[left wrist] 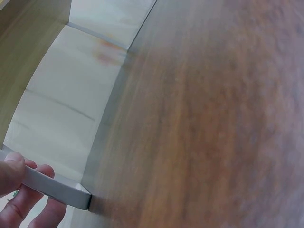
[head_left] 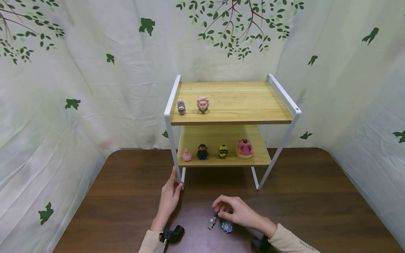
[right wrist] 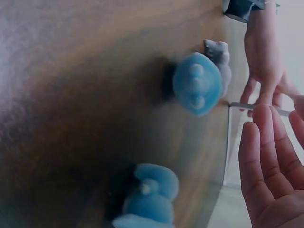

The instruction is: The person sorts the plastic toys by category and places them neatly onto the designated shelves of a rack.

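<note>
My left hand (head_left: 169, 196) grips the lower front left leg (head_left: 178, 172) of a two-tier shelf; in the left wrist view the thumb and fingers (left wrist: 45, 170) lie on either side of this grey-white bar. Over the table, my right hand (head_left: 237, 211) hovers with relaxed fingers and holds nothing. Below it stand a small grey figurine (head_left: 212, 222) and a blue, scallop-edged figurine (head_left: 226, 227). Seen from the right wrist, the blue figurine (right wrist: 197, 84) overlaps the grey one, and a second blue figurine (right wrist: 149, 194) stands nearer; my hand and forearm hide that one in the head view.
On the wooden top shelf (head_left: 237, 102) stand a grey figurine (head_left: 181, 107) and a pink one (head_left: 203, 105). The lower shelf (head_left: 221, 133) carries a pink duck (head_left: 187, 155), a dark-clothed figure (head_left: 202, 152), a yellow-black figure (head_left: 223, 151) and a pink bear (head_left: 244, 148). A leaf-printed curtain surrounds the brown table (head_left: 126, 196).
</note>
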